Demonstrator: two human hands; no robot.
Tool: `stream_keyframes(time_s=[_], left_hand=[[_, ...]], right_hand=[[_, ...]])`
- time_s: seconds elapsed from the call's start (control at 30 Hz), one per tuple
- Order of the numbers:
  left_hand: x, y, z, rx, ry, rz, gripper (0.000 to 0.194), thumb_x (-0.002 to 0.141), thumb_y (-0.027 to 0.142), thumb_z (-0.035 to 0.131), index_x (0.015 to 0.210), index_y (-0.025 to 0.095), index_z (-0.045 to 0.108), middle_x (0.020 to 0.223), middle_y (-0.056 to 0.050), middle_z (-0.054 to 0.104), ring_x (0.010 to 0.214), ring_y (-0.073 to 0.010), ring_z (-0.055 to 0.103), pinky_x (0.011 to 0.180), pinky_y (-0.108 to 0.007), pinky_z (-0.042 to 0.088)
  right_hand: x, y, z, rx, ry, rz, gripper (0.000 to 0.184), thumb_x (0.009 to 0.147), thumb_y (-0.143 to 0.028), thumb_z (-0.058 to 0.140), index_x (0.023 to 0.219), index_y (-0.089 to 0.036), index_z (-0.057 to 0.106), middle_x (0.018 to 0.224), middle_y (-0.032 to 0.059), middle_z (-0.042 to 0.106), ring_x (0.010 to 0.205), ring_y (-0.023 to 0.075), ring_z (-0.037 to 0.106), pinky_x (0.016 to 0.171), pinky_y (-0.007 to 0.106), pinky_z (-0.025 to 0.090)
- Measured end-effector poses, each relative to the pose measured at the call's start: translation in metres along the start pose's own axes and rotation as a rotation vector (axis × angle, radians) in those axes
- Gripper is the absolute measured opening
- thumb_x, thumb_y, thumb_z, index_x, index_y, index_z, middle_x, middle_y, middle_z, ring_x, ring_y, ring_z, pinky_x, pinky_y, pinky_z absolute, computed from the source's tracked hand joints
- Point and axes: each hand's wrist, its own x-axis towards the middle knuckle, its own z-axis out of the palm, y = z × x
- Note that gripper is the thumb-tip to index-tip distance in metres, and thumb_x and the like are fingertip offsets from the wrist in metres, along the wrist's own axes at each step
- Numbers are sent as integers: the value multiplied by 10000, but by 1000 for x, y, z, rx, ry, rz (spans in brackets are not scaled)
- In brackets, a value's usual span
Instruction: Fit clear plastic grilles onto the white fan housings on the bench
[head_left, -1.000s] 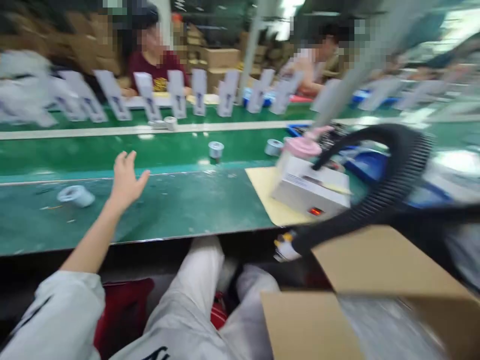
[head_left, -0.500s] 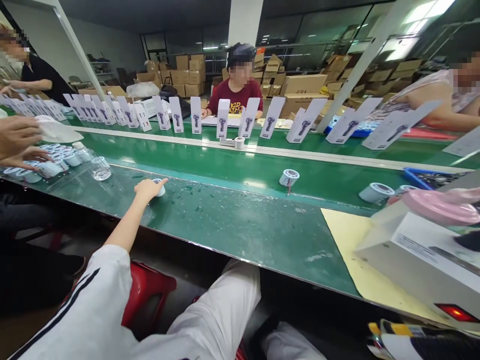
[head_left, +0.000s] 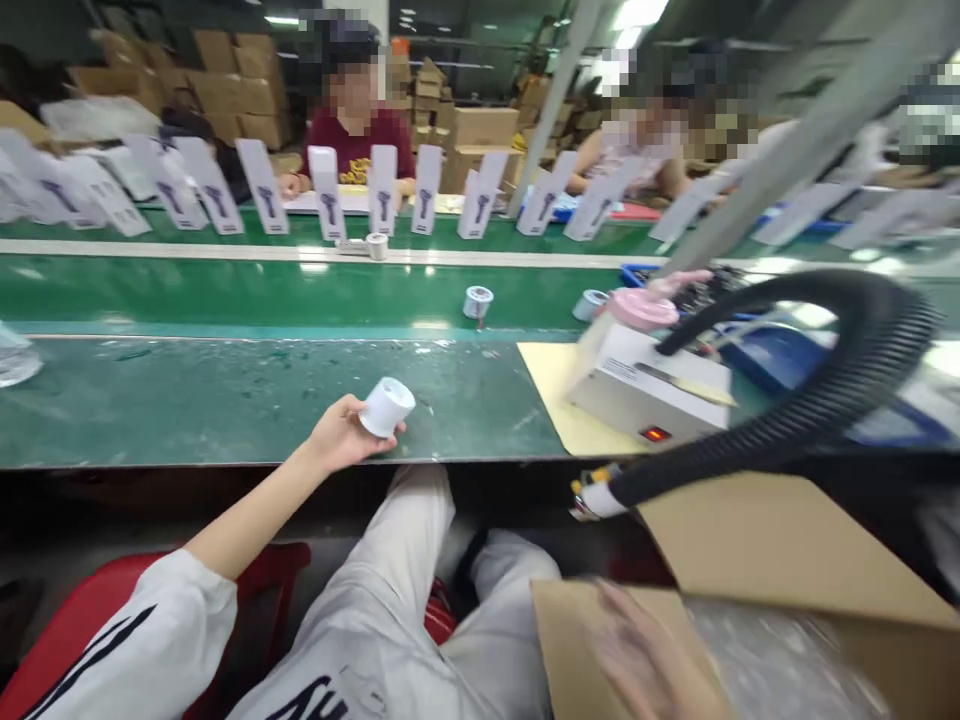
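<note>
Cylinder (head_left: pixel 388 407), pale and smooth, sits in my left hand (head_left: pixel 341 435) near the centre of the frame, above the front edge of the green bench (head_left: pixel 225 400). My grip is partly closed around its lower part, fingertips showing past its lower right side, and its upper end leans a little to the right. I judge this a light hold: the wall looks slick and rounded, so even pressure from opposite sides should serve better than a hard pinch. A level wrist should stop it rolling off the fingers, and the upper rim is best left free of my fingertips so that end is easy to see.

My right hand (head_left: pixel 649 650) is a blur at the lower right, over the flap of the open carton (head_left: pixel 735 550). I can't tell how far open it is or whether it has hold of anything. Clear plastic (head_left: pixel 780 650) shows inside the carton. With one hand blurred and the other loaded, I would move the cylinder gently and well above the bench edge, away from the nozzle (head_left: pixel 600 498) of the black hose (head_left: pixel 780 435) at right of centre. Beyond it the grey machine (head_left: pixel 652 400) stands on a yellow sheet (head_left: pixel 547 385).
</note>
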Motion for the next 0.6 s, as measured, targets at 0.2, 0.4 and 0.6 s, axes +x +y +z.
stream_keyframes(time_s=[0.2, 0.4, 0.6], left_hand=[[-11, -55, 87, 72, -669, -413, 526, 698, 620, 621, 912, 139, 624, 699, -28, 597, 487, -115, 470, 387, -206, 316], [-32, -51, 101, 592, -773, 165, 196, 794, 297, 699, 950, 181, 680, 962, -32, 635, 872, -171, 586, 754, -272, 467], [-39, -53, 95, 696, -649, 441, 540, 742, 528, 813, 1141, 204, 646, 1033, -54, 605, 921, -207, 589, 821, -337, 490]], right_hand=[[36, -59, 39, -268, 137, -291, 468, 963, -276, 570, 1427, -229, 541, 1297, 178, 586, 1118, 330, 637, 878, 475, 612], [34, -64, 45, -165, 7, -94, 313, 806, -78, 665, 1083, -214, 718, 1345, 175, 567, 1125, 350, 607, 834, 490, 603], [31, -70, 38, 381, -48, 89, 116, 903, -293, 665, 825, -208, 678, 1182, 112, 606, 1112, 264, 633, 947, 425, 539]])
